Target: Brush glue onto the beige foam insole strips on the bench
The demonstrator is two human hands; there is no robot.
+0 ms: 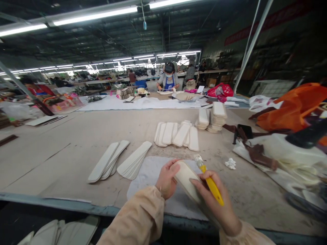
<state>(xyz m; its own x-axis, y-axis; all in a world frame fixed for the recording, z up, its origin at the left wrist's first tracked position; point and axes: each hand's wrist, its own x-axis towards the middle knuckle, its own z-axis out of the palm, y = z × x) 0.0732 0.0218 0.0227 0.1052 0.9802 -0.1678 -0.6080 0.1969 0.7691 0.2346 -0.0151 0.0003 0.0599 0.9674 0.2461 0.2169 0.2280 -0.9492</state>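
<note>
Work is centring on one long pale panel [187, 175], which both hands are holding tilted above a light sheet [150, 170] near the close edge of the counter [76, 126]. The left hand [166, 178] is gripping the far end, its thumb lying on the upper face and its fingers wrapping the left side. The right hand [217, 194] is doing double duty: its thumb is pressing on the same face, nearer the body, while a yellow-handled brush [213, 187] is resting in its grasp, the white-caked head pointing away and standing clear of the right edge.

Judging by this, the step in hand is apparently one of steadying or adjusting the panel rather than brushing, since the bristles are touching nothing. Whether the face is already carrying a coating, the view is not showing clearly.

As for the next move, any brushing would be calling for a firm left-hand hold, the right thumb letting go and the bristles turning onto the face without smearing the edges.

Toward the left, two fans of similar pieces [135, 160] are lying on the counter. Farther off, a loose spread of rounded pieces [176, 133] is lying in front of taller stacks [217, 117], and a crumpled white scrap [230, 163] is lying right of the brush.
</note>
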